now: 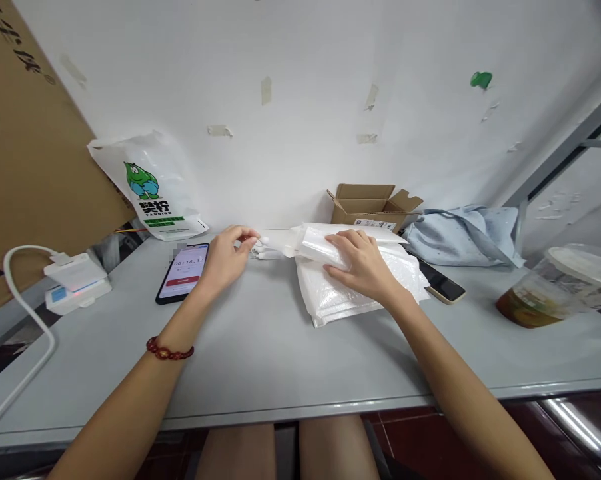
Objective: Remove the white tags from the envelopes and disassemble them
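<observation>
My left hand (pixel 229 257) is over the back of the desk, thumb and forefinger closed in a pinch at a small white cable (pixel 266 253) that lies bunched there. Part of that cable is hidden by the fingers. My right hand (pixel 356 260) presses on a clear plastic bag (pixel 314 244), its thumb and fingers on either side of it. Under the bag lies a stack of white bubble mailers (pixel 330 300). The bag's left end reaches close to the cable.
A phone (pixel 183 273) showing a timer lies left, near a white charger (pixel 75 280). Behind stand a white printed bag (pixel 153 190) and an open cardboard box (pixel 368 200). Rightward are another phone (pixel 443 283), a blue cloth (pixel 460 233) and a drink cup (pixel 535 300).
</observation>
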Available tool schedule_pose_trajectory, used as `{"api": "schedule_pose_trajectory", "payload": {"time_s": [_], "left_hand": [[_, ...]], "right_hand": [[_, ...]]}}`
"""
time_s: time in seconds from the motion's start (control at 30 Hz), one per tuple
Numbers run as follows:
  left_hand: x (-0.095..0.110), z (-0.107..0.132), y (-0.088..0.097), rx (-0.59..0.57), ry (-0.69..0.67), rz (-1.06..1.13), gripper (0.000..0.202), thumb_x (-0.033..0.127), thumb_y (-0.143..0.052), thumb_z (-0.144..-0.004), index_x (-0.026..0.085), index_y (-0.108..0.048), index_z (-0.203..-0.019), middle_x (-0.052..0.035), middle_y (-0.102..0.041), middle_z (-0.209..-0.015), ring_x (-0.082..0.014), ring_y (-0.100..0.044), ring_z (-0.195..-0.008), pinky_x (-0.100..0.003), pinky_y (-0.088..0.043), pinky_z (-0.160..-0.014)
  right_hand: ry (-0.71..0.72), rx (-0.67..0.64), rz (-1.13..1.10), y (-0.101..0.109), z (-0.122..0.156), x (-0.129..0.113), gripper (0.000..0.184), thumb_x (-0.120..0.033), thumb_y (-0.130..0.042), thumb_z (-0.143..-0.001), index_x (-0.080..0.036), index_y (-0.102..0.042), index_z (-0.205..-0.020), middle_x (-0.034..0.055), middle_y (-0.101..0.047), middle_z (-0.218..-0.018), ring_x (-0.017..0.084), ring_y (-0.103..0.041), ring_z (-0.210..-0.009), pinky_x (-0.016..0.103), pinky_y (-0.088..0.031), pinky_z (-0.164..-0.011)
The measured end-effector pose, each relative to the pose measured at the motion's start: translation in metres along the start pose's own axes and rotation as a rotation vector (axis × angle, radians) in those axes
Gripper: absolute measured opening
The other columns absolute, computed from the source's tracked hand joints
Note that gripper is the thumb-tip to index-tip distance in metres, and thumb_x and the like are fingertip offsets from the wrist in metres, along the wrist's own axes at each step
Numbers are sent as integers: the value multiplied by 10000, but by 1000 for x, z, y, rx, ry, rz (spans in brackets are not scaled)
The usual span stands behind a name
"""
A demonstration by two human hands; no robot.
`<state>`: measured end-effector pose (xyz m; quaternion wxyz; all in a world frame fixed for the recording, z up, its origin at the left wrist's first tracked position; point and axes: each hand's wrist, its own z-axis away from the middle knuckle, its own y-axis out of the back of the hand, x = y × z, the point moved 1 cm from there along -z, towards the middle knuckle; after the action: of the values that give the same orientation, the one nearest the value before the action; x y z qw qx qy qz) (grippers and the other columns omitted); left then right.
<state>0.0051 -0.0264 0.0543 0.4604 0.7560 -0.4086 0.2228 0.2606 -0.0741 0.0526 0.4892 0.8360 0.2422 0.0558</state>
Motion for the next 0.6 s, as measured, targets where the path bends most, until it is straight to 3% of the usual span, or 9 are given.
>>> {"api": "schedule_pose_trajectory", "payload": {"time_s": [0.2, 0.43, 0.6], "left_hand": [[9, 11, -19, -120, 51, 140, 171, 303, -544, -744, 176, -650, -784, -31, -668, -860, -173, -568, -800, -268, -436, -667], [12, 13, -15, 49, 134, 276, 184, 299, -604, -712, 155, -689, -788, -40, -691, -849, -162, -584, -738, -262, -439, -617], [17, 23, -29, -81, 169, 368, 173, 302, -671, -679, 172, -727, -778, -33, -711, -794, -161, -593, -697, -280, -457, -631]], "right_hand": [[4, -17, -95, -1, 0, -8, 355, -347, -584, -778, -238, -549, -1113, 83, -575, -1105, 269, -490, -1040, 428, -355, -886], [-11, 43, -100, 0, 0, -7, 333, -363, -561, -799, -243, -551, -1109, 83, -581, -1071, 273, -499, -1019, 432, -374, -865], [9, 49, -100, -3, 0, -8, 342, -362, -570, -797, -223, -555, -1109, 84, -582, -1068, 264, -498, -1020, 426, -369, -880]]}}
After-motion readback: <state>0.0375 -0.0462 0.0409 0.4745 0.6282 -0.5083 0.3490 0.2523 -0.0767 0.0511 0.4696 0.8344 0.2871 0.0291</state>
